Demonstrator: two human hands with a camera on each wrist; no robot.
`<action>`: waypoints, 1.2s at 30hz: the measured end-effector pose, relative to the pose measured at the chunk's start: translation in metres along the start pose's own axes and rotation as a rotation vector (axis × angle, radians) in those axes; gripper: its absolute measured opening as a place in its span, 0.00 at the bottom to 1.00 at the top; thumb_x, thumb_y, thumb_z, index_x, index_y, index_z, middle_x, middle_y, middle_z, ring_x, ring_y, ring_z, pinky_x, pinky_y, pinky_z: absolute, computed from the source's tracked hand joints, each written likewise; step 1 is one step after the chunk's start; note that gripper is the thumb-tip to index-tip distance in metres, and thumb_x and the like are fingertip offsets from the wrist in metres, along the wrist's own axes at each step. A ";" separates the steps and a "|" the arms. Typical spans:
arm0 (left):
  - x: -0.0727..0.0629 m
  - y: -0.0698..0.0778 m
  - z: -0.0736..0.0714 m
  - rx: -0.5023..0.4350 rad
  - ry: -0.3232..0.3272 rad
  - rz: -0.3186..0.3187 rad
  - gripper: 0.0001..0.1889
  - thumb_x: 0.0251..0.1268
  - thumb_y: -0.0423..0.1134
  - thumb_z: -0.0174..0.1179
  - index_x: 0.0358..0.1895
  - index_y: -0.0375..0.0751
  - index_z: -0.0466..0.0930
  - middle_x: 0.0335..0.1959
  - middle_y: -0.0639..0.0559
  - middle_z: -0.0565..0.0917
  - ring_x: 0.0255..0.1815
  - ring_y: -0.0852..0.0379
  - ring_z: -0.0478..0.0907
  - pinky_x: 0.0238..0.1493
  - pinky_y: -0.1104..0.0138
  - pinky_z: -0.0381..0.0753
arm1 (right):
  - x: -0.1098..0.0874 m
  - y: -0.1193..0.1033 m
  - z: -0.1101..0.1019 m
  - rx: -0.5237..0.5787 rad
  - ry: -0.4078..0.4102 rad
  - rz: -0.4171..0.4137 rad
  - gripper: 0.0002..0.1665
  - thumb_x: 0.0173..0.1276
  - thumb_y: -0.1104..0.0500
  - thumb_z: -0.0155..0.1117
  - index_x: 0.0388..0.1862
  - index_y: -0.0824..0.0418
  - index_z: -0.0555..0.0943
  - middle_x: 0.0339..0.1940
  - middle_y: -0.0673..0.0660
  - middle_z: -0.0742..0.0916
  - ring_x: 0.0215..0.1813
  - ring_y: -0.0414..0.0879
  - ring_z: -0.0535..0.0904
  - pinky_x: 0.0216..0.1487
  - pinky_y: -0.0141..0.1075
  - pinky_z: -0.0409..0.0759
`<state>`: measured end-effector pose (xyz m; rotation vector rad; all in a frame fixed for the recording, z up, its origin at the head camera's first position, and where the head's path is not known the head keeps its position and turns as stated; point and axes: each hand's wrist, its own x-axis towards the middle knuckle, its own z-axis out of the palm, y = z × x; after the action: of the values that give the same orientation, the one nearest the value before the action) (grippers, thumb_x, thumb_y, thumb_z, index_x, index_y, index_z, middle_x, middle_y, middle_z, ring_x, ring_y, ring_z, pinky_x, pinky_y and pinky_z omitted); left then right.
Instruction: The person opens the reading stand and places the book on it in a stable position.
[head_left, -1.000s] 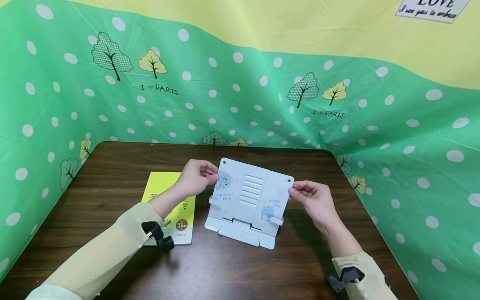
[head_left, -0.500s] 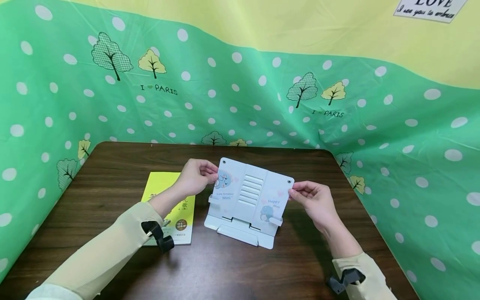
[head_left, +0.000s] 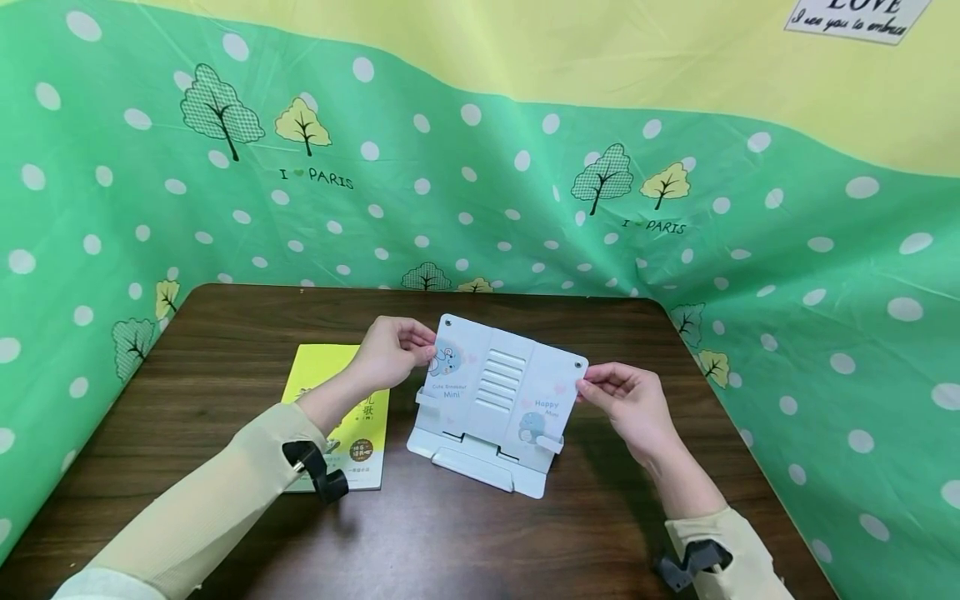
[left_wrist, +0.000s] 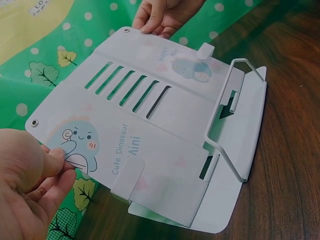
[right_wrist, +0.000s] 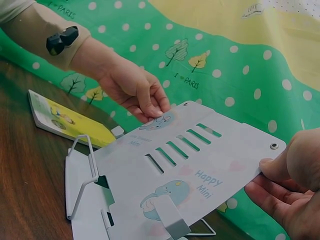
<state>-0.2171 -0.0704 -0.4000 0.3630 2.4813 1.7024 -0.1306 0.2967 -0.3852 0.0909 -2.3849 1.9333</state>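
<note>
A white book stand (head_left: 491, 408) with cartoon dinosaurs and a row of slots leans back over the table's middle. My left hand (head_left: 393, 353) pinches its left edge near the upper corner between thumb and fingers. On the opposite edge, my right hand (head_left: 628, 403) pinches it the same way. In the left wrist view the stand's wire holder (left_wrist: 220, 117) sticks out over the bottom ledge (left_wrist: 240, 165). A small white page clip (right_wrist: 170, 216) folds over the right side of the panel, and a wire leg (right_wrist: 205, 228) shows behind it.
A yellow book (head_left: 363, 454) lies flat to the left of the stand, partly under my left forearm. The dark wooden table (head_left: 480, 542) is backed and flanked by a green and yellow dotted curtain (head_left: 465, 192).
The book stand has shifted very slightly to the left at its lower edge. Both hands keep their pinch on its sides.
</note>
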 end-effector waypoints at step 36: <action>0.005 0.064 0.053 0.918 0.060 0.682 0.30 0.75 0.55 0.67 0.70 0.40 0.81 0.70 0.46 0.80 0.74 0.51 0.74 0.67 0.56 0.78 | -0.002 0.005 0.002 0.026 -0.038 -0.077 0.08 0.76 0.75 0.63 0.47 0.81 0.76 0.38 0.62 0.91 0.38 0.47 0.89 0.47 0.35 0.88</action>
<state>-0.2013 0.0008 -0.3602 1.3576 3.2572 0.5006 -0.1295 0.2956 -0.3910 0.2194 -2.3427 1.9462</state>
